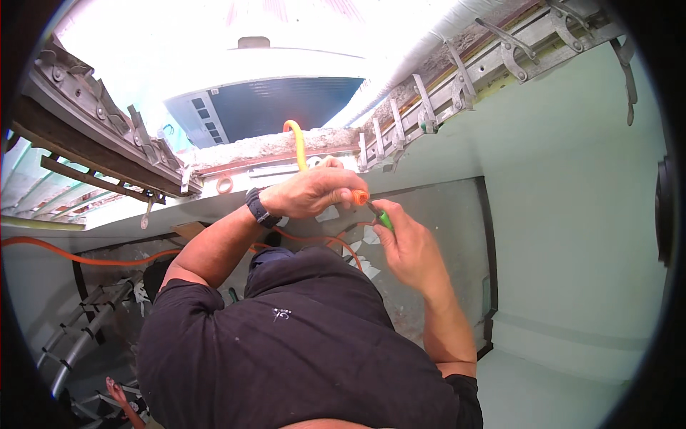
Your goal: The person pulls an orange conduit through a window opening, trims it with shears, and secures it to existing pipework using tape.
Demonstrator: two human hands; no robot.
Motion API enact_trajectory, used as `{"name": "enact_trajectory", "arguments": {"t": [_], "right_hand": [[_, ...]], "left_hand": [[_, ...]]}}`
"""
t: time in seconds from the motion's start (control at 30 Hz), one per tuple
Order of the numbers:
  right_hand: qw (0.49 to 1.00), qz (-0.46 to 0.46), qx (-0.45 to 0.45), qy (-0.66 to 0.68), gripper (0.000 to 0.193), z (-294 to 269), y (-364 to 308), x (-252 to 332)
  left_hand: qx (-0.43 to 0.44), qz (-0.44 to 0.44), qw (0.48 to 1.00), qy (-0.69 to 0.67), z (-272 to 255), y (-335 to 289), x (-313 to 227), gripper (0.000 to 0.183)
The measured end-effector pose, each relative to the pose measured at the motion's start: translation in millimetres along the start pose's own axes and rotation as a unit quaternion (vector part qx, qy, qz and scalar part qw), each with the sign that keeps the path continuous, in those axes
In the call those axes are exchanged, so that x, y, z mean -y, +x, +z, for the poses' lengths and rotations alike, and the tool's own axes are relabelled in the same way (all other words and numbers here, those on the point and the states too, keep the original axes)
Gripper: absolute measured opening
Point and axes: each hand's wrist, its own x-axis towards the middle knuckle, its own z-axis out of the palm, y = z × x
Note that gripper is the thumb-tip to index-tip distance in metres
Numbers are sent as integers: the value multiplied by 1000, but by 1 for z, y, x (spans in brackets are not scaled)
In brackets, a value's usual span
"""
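In front of my chest, my left hand (318, 193) is closed around the end of an orange flexible conduit (297, 143), with a dark watch on the wrist. The conduit's open round mouth shows just past my fingers. My right hand (409, 247) grips a green-handled tool (386, 220). Its thin dark tip points at the conduit's mouth and appears to touch it; whether it is a blade or a shaft I cannot tell. The conduit rises from behind my left hand and bends over the sill.
A rough window sill (279, 145) holds an orange-brown ring (224, 184). Metal rails with levers (463, 75) line the opening. Outside stands a dark-panelled unit (286, 107). An orange hose (93, 259) runs at left above a ladder (89, 330). Another person's arm (123, 402) shows at lower left.
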Motion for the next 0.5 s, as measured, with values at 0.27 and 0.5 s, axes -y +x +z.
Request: {"name": "enact_trajectory", "arguments": {"t": [0.27, 0.5], "right_hand": [[998, -26, -45, 20, 33, 21, 1, -4], [998, -14, -23, 61, 32, 15, 2, 2]], "left_hand": [[-25, 22, 999, -1, 10, 0, -4, 31], [-14, -60, 981, -184, 15, -8, 3, 39]]}}
